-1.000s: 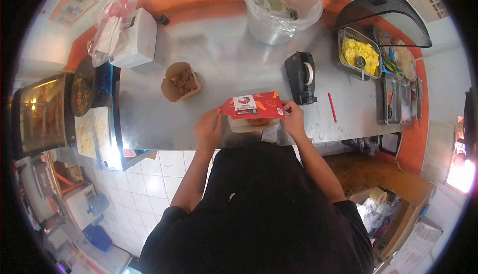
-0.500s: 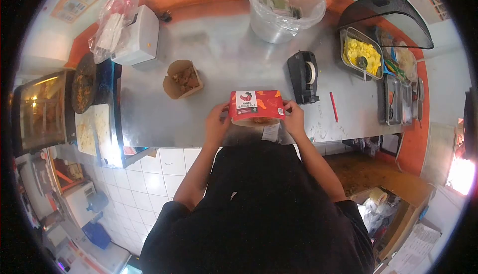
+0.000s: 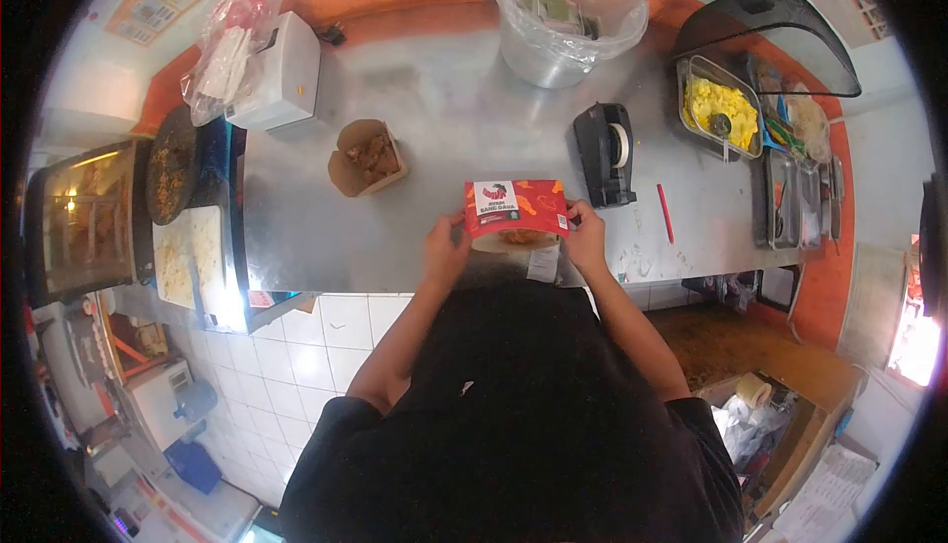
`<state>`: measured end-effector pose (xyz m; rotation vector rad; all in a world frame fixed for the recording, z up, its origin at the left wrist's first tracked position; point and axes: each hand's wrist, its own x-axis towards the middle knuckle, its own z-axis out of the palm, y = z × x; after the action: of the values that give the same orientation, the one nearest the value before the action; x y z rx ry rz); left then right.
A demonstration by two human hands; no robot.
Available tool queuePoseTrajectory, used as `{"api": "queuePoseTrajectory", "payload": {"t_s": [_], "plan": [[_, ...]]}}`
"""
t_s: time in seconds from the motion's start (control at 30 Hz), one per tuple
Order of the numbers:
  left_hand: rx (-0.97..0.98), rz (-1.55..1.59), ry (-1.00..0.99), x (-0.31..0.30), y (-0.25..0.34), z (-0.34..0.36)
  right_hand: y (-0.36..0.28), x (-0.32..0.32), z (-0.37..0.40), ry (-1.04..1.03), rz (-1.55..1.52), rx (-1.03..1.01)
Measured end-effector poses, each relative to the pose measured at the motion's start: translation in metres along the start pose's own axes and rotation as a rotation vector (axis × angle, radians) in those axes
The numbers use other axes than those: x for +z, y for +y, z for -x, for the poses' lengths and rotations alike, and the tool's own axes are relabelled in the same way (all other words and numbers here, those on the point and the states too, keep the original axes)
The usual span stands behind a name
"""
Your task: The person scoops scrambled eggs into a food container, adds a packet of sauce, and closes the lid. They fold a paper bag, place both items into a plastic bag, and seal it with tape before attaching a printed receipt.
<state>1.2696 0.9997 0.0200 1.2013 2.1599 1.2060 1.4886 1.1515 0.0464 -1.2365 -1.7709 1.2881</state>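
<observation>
A red printed cardboard food box is at the near side of the steel counter, in front of my body. Its red lid panel faces up, and brown food shows in the gap under the lid's near edge. My left hand grips the box's left side, fingers bent at the lid's corner. On the opposite side, my right hand pinches the right corner. A small white packet lies just below the box, near the counter edge.
An open brown carton of food stands to the left. Behind are a black tape dispenser and a plastic-lined bucket. A red pen, a container of yellow food and a white machine are also on the counter.
The whole view has shifted slightly, moving the counter items a little to the right. My left hand sits slightly lower along the box's side. Both hands stay at the box.
</observation>
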Motion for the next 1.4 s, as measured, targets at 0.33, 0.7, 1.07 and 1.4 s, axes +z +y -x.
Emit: {"api": "queuePoseTrajectory", "payload": {"t_s": [0.33, 0.7, 1.07, 1.4], "plan": [[0.269, -0.187, 0.019, -0.010, 0.004, 0.012, -0.009, -0.004, -0.002, -0.026, 0.121, -0.024], [0.211, 0.093, 0.018, -0.009, -0.001, 0.004, 0.008, -0.003, -0.002, -0.016, 0.079, -0.038], [0.092, 0.013, -0.076, -0.017, 0.022, 0.006, -0.008, -0.011, 0.021, -0.113, 0.138, -0.115], [0.379, -0.197, -0.342, -0.045, 0.027, 0.000, -0.005, -0.036, 0.025, -0.425, 0.232, -0.216]]}}
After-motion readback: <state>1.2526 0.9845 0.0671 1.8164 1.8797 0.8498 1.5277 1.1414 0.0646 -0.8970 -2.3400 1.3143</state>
